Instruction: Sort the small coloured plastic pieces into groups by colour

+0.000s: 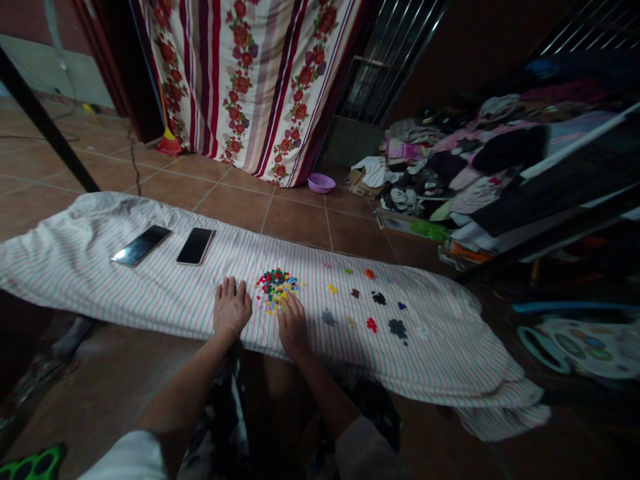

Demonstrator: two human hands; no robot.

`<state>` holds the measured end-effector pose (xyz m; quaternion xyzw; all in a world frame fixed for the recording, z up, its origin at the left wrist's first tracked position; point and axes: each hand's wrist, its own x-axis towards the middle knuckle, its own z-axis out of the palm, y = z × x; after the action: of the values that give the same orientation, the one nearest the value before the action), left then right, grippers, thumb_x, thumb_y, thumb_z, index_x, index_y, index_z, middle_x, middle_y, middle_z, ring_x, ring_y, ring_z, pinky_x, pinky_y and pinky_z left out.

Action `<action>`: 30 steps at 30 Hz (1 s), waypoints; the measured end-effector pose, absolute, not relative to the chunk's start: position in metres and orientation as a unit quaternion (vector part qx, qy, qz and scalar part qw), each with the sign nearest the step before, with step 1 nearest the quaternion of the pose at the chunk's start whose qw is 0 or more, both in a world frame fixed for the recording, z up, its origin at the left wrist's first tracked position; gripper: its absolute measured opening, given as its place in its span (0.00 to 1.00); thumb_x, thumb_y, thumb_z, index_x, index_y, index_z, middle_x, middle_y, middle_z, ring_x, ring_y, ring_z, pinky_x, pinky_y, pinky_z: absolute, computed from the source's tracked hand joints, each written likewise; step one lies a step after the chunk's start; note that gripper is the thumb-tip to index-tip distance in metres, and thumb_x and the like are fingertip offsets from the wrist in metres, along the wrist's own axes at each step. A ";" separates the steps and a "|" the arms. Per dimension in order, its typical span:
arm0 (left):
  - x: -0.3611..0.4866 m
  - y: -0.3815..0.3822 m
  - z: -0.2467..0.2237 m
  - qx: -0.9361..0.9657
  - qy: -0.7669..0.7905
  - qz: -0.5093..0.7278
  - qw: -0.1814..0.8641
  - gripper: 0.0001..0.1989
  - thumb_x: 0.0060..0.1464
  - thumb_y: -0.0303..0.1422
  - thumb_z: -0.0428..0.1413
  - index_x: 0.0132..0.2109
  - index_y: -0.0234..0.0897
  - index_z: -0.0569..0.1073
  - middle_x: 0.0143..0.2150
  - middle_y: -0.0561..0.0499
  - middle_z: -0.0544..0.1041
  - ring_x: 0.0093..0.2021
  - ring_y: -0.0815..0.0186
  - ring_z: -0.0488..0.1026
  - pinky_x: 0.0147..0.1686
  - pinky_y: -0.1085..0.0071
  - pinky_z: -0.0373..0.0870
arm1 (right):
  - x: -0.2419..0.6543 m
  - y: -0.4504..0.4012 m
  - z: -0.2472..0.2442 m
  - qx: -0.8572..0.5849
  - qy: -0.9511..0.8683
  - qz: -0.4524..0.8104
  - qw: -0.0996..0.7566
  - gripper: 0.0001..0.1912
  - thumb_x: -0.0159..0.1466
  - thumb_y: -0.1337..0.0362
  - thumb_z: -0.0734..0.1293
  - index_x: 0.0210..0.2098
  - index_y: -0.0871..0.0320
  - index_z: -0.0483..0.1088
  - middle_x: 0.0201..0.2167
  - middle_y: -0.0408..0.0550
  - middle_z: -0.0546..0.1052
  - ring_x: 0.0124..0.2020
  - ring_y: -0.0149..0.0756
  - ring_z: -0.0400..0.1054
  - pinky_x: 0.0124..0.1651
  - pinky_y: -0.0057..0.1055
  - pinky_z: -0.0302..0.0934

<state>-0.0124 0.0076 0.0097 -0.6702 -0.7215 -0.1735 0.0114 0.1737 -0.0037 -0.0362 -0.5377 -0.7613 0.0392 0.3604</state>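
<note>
On the striped cloth lies a mixed pile of tiny coloured pieces [274,283], in red, green, yellow, blue and white; their exact kind is too small to make out. My left hand [232,308] rests palm down just left of the pile, its fingers stretched out and nothing in it. At the pile's lower right edge, the fingertips of my right hand [293,325] touch yellow pieces, fingers extended and slightly apart. Right of that hand are small single-colour groups, including grey pieces [397,327], black pieces [379,298], red pieces [371,325] and yellow pieces [333,289].
Two phones, a silver-edged one [142,245] and a dark-screened one [196,246], lie on the striped cloth [165,300] at left. Beyond it are a purple basin [321,183], a floral curtain [270,87] and a red dustpan [170,143]. Clothes [450,160] are heaped at right.
</note>
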 end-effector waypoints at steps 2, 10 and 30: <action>-0.013 0.008 0.007 -0.673 -0.717 -0.181 0.030 0.25 0.62 0.35 0.42 0.61 0.31 0.70 0.65 0.33 0.67 0.69 0.46 0.59 0.65 0.49 0.55 | 0.180 0.003 -0.041 -0.540 -0.747 0.049 0.384 0.22 0.69 0.66 0.54 0.57 0.60 0.71 0.59 0.58 0.72 0.63 0.45 0.62 0.64 0.53 0.60; -0.013 0.009 0.004 -0.673 -0.715 -0.182 0.052 0.24 0.62 0.35 0.44 0.59 0.30 0.71 0.64 0.32 0.68 0.67 0.46 0.61 0.65 0.50 0.57 | 0.215 0.039 -0.021 -0.510 -0.771 0.135 0.356 0.22 0.62 0.72 0.56 0.46 0.57 0.78 0.48 0.54 0.78 0.52 0.41 0.71 0.60 0.42 0.65; -0.014 0.009 0.003 -0.674 -0.715 -0.177 0.059 0.24 0.62 0.36 0.45 0.59 0.31 0.72 0.64 0.33 0.69 0.68 0.47 0.61 0.66 0.50 0.56 | 0.207 0.077 0.000 -0.503 -0.729 0.257 0.386 0.15 0.64 0.69 0.61 0.42 0.53 0.78 0.43 0.49 0.79 0.46 0.38 0.73 0.54 0.36 0.67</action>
<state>-0.0137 0.0087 0.0027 -0.6737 -0.7152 -0.1766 0.0588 0.2069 0.0772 0.0002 -0.5034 -0.7291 0.2568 0.3860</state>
